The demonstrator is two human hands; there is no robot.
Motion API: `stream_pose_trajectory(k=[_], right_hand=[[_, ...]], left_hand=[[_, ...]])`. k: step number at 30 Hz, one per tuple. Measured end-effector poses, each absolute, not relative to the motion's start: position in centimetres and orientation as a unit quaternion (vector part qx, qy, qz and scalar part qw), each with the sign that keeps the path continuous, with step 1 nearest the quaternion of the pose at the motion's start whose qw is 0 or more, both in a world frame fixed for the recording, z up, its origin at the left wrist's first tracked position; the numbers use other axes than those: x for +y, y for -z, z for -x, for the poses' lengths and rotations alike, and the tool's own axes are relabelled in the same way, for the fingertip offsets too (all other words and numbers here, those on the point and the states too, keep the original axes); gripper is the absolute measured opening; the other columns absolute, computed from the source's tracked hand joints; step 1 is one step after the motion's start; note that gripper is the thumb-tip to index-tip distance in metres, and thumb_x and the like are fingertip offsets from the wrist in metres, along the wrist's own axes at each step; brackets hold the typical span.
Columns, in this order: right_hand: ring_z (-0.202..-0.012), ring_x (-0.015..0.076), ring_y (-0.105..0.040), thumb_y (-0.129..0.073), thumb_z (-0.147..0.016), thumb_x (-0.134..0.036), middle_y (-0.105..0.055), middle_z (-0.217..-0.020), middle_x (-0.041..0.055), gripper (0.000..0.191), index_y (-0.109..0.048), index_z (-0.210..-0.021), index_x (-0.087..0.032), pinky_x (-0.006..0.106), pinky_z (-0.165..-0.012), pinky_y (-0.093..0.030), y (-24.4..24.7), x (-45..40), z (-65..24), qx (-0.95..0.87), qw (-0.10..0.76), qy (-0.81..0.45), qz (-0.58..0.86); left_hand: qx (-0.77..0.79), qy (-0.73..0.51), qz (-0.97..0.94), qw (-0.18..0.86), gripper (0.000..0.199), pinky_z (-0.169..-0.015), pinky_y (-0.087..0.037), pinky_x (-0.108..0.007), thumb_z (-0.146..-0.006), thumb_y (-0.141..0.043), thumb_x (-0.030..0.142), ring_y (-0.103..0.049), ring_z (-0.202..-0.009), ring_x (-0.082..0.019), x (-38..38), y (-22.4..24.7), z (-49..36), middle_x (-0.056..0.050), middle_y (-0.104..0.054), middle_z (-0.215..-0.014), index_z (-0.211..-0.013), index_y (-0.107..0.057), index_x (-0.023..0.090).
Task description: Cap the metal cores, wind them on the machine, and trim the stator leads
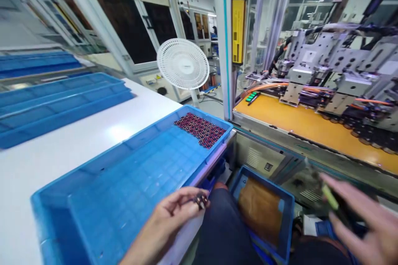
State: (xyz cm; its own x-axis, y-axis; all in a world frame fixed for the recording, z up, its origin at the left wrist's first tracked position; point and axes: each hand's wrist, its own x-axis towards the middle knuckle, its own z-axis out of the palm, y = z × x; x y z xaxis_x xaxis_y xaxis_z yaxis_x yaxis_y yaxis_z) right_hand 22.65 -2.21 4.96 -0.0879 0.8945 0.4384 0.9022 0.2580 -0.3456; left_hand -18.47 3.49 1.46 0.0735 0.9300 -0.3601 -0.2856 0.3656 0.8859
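Observation:
My left hand [169, 217] pinches a small dark part with copper-coloured and silvery bits [200, 201] between thumb and fingertips, just over the near edge of the long blue tray [130, 174]. Tightly packed at the tray's far end are many small dark round parts [202, 129] with red and pale dots. On the right, my right hand [363, 219] is smeared by motion. It grips a hand tool with a yellow-green handle [329, 197] and a thin pale tip; its exact kind is too blurred to tell.
Between my legs and the machine stands a blue bin [289, 215] with brown sheet material inside. A machine with an orange-yellow bed [273, 118] rises at the right. More blue trays [62, 103] lie on the white table [124, 130]. Beyond it is a white fan [183, 64].

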Motion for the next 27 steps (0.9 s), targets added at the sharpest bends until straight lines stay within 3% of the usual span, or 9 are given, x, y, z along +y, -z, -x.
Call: stream_pose_trajectory(k=[4, 7, 10, 17, 23, 27], right_hand=[[-0.106, 0.0354, -0.066, -0.046, -0.089, -0.043, -0.060, -0.133, 0.0137, 0.062, -0.044, -0.148, -0.026, 0.052, -0.095, -0.053, -10.0, 10.1, -24.2, -0.743, 0.230, 0.168, 0.605], [-0.108, 0.0385, -0.064, -0.050, -0.086, -0.043, -0.064, -0.125, 0.0190, 0.058, -0.056, -0.137, -0.015, 0.054, -0.096, -0.051, -10.3, 18.5, -24.4, -0.760, 0.185, 0.140, 0.607], [-0.107, 0.0370, -0.066, -0.050, -0.089, -0.046, -0.068, -0.119, 0.0203, 0.049, -0.066, -0.121, -0.012, 0.050, -0.095, -0.052, -8.6, 23.2, -24.3, -0.777, 0.182, 0.118, 0.591], [-0.111, 0.0330, -0.065, -0.045, -0.093, -0.050, -0.068, -0.121, 0.0184, 0.051, -0.069, -0.115, -0.012, 0.049, -0.101, -0.050, -7.1, 24.0, -24.0, -0.771, 0.209, 0.128, 0.588], [-0.108, 0.0305, -0.066, -0.047, -0.093, -0.047, -0.070, -0.119, 0.0172, 0.047, -0.070, -0.115, -0.012, 0.047, -0.098, -0.052, -7.4, 23.8, -23.4, -0.766, 0.212, 0.125, 0.594], [-0.108, 0.0312, -0.066, -0.049, -0.092, -0.045, -0.070, -0.118, 0.0171, 0.046, -0.070, -0.115, -0.011, 0.047, -0.098, -0.051, -7.4, 23.8, -23.2, -0.763, 0.220, 0.117, 0.597]], left_hand=[[0.578, -0.485, -0.306, 0.581, 0.038, -0.085, -0.062, -0.034, -0.064, -0.089, 0.027, -0.075, -0.095, -0.027, 10.4, 0.0, 24.0, -0.014, -0.078, -0.107, -0.097, -0.076, 0.014], [0.602, -0.486, -0.328, 0.542, 0.015, -0.088, -0.061, -0.036, -0.078, -0.077, 0.020, -0.075, -0.090, -0.023, 16.2, 2.9, 25.9, -0.012, -0.077, -0.096, -0.089, -0.072, 0.011], [0.631, -0.460, -0.382, 0.494, 0.013, -0.082, -0.061, -0.038, -0.090, -0.068, 0.023, -0.072, -0.083, -0.018, 20.8, 6.2, 26.7, -0.006, -0.074, -0.092, -0.096, -0.068, 0.012], [0.649, -0.379, -0.562, 0.346, 0.024, -0.090, -0.055, -0.045, -0.091, -0.068, 0.033, -0.066, -0.101, -0.022, 26.7, 11.0, 27.2, -0.007, -0.069, -0.111, -0.106, -0.067, 0.014], [0.639, -0.340, -0.647, 0.239, 0.031, -0.093, -0.049, -0.046, -0.087, -0.067, 0.037, -0.063, -0.093, -0.023, 27.3, 12.3, 26.8, -0.005, -0.067, -0.095, -0.110, -0.065, 0.016], [0.629, -0.336, -0.670, 0.207, 0.057, -0.093, -0.048, -0.043, -0.075, -0.066, 0.041, -0.061, -0.091, -0.026, 27.0, 12.5, 26.4, -0.004, -0.066, -0.092, -0.126, -0.058, 0.017]])
